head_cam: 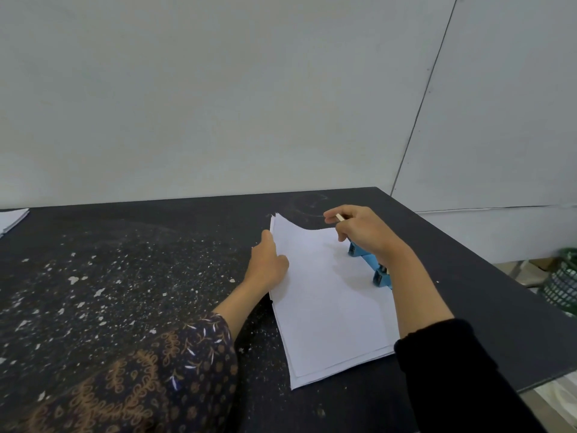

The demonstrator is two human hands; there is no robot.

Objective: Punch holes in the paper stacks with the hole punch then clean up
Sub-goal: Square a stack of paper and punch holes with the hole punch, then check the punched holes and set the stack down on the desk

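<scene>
Head view: white paper stack (324, 307) flat on dark speckled table (125, 260), right edge inside blue hole punch (371, 264). Left hand (267, 264) loosely curled, fingers on stack's left edge. Right hand (362, 229) pressing down on punch, fingers pinching small pale object, identity unclear.

A dark table (125, 245) fills the lower view, its surface speckled with small white flecks (75, 279), densest toward the left. Behind it stands a plain pale wall (218, 89) with a thin dark seam (427, 89). At the right edge sits what may be a green mesh basket (562, 282).
</scene>
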